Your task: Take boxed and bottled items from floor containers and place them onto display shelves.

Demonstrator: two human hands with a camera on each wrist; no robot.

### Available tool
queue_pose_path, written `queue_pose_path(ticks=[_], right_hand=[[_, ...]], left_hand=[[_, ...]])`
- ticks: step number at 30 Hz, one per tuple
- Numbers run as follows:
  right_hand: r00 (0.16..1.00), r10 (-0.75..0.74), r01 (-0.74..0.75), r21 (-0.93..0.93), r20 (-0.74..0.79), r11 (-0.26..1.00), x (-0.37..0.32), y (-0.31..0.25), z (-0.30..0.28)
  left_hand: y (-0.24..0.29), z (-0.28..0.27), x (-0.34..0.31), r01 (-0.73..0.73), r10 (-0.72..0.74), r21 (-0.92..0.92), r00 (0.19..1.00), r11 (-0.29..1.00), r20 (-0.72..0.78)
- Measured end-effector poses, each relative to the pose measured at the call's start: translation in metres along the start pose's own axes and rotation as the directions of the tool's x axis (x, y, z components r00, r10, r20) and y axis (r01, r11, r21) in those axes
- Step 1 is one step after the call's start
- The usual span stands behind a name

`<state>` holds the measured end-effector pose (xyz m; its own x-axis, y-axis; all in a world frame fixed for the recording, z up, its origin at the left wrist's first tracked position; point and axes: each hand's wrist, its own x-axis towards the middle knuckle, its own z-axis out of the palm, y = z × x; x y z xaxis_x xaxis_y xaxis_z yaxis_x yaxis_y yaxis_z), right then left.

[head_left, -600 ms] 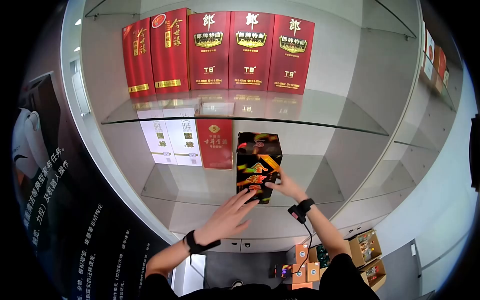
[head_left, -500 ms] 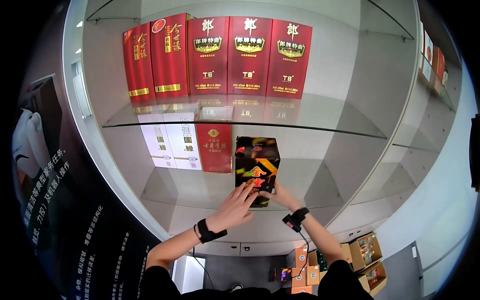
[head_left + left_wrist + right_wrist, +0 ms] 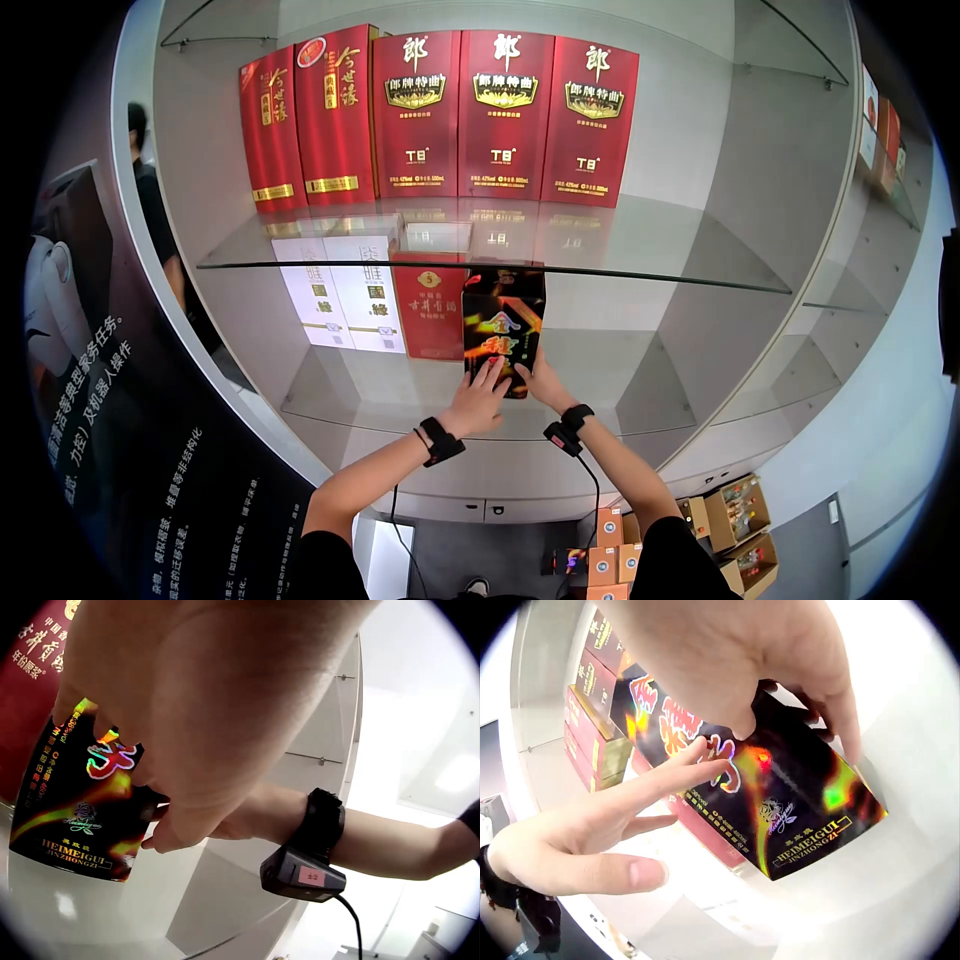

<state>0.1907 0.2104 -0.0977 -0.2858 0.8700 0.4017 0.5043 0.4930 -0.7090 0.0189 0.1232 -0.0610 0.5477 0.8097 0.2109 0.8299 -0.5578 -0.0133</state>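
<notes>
A tall black box point(image 3: 505, 328) with bright shiny lettering stands upright on the lower glass shelf point(image 3: 610, 375), close against a red box point(image 3: 428, 315). My right hand point(image 3: 545, 385) grips its right side, thumb on the front face and fingers round the edge. In the right wrist view my left hand point(image 3: 592, 832) lays straight fingertips on the lettered front of the box, its thumb held away. Part of the box's top shows through the upper shelf's glass edge point(image 3: 640, 276). Gold print marks the lower front, seen in the left wrist view.
Two white boxes point(image 3: 345, 300) stand left of the red box. Several red boxes point(image 3: 500, 120) line the upper shelf. Open cartons point(image 3: 740, 510) and orange boxes point(image 3: 605, 565) sit on the floor at lower right. A person point(image 3: 150, 190) stands beyond the cabinet's left side.
The black box has moved left and deeper into the shelf, up beside the red box. Both hands have moved along with it, the left fingertips staying on its front. A person has appeared at the left.
</notes>
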Motion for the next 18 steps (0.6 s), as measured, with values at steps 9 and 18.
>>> queue_pose_path(ticks=[9, 18], right_hand=[[0.997, 0.017, -0.015, 0.037, -0.074, 0.999, 0.079, 0.041, 0.008], [0.988, 0.143, -0.15, -0.127, -0.06, 0.981, 0.11, 0.051, 0.014]], left_hand=[[-0.057, 0.027, 0.056, 0.094, -0.094, -0.025, 0.995, 0.995, -0.019], [-0.087, 0.057, 0.083, 0.219, -0.219, -0.113, 0.976, 0.969, 0.006]])
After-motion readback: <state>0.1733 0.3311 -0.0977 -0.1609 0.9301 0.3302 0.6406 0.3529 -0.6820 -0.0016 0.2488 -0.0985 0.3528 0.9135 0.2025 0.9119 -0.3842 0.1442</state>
